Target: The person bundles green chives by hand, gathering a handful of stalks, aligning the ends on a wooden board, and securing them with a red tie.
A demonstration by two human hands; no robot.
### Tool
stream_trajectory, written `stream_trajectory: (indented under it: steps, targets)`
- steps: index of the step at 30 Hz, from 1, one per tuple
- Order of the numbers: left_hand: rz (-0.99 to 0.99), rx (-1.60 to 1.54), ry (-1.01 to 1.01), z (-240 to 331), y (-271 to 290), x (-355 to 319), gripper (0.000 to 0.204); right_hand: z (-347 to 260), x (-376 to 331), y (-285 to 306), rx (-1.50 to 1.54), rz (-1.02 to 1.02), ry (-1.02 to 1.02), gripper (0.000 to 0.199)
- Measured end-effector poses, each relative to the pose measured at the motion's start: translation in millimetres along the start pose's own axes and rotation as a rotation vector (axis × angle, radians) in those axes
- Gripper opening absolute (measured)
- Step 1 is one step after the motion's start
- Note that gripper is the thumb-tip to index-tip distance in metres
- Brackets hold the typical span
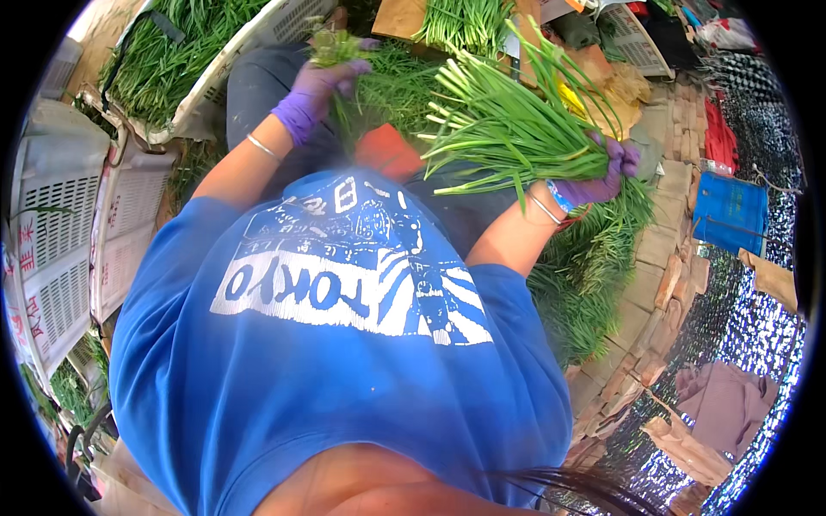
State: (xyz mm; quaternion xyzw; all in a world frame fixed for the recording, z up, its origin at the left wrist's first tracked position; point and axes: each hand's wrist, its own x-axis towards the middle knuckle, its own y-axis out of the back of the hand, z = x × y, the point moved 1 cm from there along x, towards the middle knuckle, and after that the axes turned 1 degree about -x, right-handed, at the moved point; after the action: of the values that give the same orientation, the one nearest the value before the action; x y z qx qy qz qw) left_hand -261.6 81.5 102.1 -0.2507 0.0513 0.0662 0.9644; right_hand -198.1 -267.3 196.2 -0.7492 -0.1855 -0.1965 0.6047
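1. The right hand [607, 172], in a purple glove, is closed around a bundle [508, 129] of long green stalks, gripping it near one end
2. The bundle's long axis runs from the right hand toward the upper left; the pale cut ends fan out at the left, and some leaf tips rise toward the top edge
3. The right forearm comes up from the lower middle, elbow bent, a thin bangle and a blue band at the wrist
4. The left hand [323, 86], also gloved in purple, is closed on a small tuft [335, 45] of green pieces that sticks up above the fist
5. The left forearm reaches up and away from the body, a bangle on the wrist
6. Between the hands lies an orange block [387, 150] on the lap
7. A heap of greens [594, 267] lies on the ground just below the right hand
8. A white crate [215, 77] full of greens stands at the upper left, more crates [60, 258] along the left edge
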Motion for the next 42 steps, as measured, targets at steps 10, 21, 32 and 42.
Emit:
stream_trajectory:
  steps: [10,21,32,42]
  targets:
    - [-0.406,0.051,0.250,0.0,-116.6,-20.1,0.033,37.4,0.0,-25.9,-0.489,-0.226,0.127,0.011]
    - [-0.192,0.479,-0.183,-20.7,-21.3,-10.6,0.043,-17.3,4.7,23.1,-0.614,0.294,0.207,0.026]
    - [-0.531,-0.716,0.225,15.6,-114.6,-17.3,0.044,30.3,-12.7,97.1,-0.721,0.795,-0.241,0.033]
    - [-0.368,0.276,0.211,-20.7,-69.8,4.7,0.021,13.6,-3.0,67.6,-0.416,0.595,0.022,0.034]
